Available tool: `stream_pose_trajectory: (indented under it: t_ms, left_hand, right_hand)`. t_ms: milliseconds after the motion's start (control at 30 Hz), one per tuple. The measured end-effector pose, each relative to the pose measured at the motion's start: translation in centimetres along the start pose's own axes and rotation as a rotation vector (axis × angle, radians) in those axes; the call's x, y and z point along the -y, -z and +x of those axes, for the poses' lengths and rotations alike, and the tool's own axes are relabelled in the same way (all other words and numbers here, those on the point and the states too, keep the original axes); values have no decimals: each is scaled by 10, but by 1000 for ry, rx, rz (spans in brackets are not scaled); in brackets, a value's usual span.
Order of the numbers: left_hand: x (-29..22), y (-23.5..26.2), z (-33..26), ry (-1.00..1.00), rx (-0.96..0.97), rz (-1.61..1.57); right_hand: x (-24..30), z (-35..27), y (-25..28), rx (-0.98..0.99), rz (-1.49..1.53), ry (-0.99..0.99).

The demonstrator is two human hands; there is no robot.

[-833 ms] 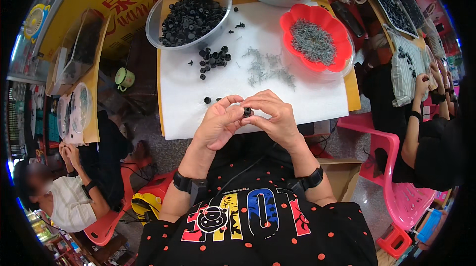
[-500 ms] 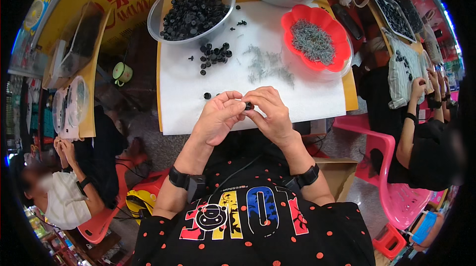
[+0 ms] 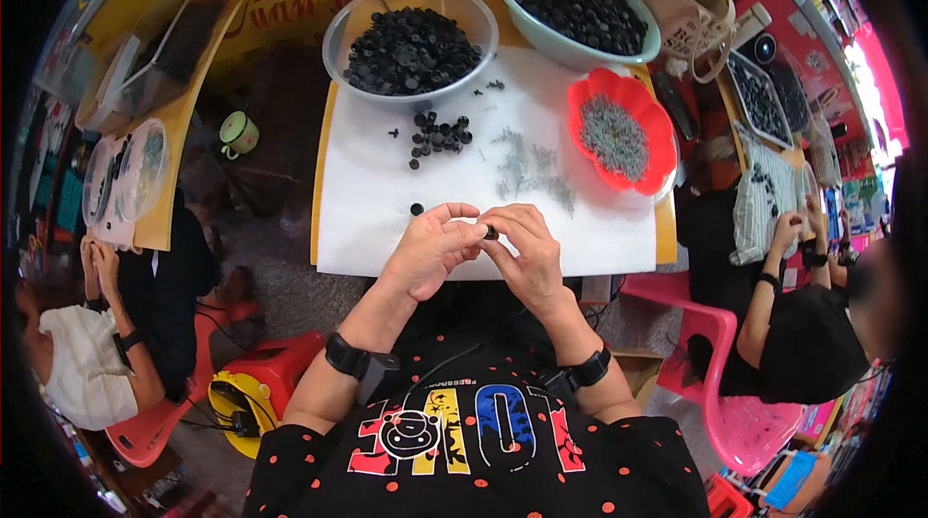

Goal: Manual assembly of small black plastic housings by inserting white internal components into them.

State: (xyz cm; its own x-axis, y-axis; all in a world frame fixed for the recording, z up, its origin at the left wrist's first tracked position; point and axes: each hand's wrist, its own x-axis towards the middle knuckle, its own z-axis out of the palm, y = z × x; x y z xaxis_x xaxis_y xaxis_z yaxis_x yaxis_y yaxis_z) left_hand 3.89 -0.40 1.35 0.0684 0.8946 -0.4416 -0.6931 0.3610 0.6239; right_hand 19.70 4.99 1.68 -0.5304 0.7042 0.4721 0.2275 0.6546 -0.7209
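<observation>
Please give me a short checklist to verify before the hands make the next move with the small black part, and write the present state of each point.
1. Small black part held between both hands: ok, the left hand and right hand meet on it at the fingertips.
2. Metal pin seated in the part: cannot tell, too small.
3. Loose pins on the white sheet near the hands: ok.
4. Red dish holds more pins: ok.
5. Loose black parts on the sheet within reach: ok.
6. Clear bowl stocked with black parts: ok.
</observation>
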Motion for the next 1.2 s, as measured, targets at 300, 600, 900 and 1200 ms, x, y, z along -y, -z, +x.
stream_pose_trajectory:
  t_ms: [300, 600, 900, 1200]
  left_hand:
    - [-37, 54, -4, -359, -292, 220]
    - [-21, 89, 15, -746, -528, 481]
    - [-21, 85, 13, -742, -568, 494]
    - [-18, 85, 13, -773, -575, 574]
  right_hand:
    - [-12, 88, 58, 101, -13, -93]
    - [-124, 250, 128, -225, 59, -336]
    - [-56, 168, 45, 2, -48, -221]
    - [-60, 98, -37, 191, -241, -21]
